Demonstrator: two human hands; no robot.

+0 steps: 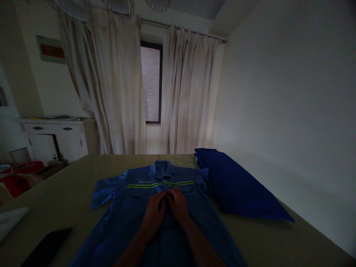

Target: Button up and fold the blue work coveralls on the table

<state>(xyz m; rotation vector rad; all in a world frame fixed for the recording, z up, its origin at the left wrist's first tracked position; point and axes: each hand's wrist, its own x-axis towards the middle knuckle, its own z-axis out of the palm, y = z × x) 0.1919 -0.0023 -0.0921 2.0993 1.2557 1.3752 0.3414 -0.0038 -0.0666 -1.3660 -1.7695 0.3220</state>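
A blue short-sleeved work shirt with a yellow-green stripe across the chest lies flat, front up, on the table. Both my hands rest at its middle front, just below the stripe. My left hand and my right hand meet fingertip to fingertip, fingers curled and pinched on the shirt's front placket. The dim light hides what exactly the fingertips grip.
A folded dark blue garment lies to the right of the shirt. A dark flat object and a white item sit at the table's left edge. Behind stand a white cabinet, curtains and a window.
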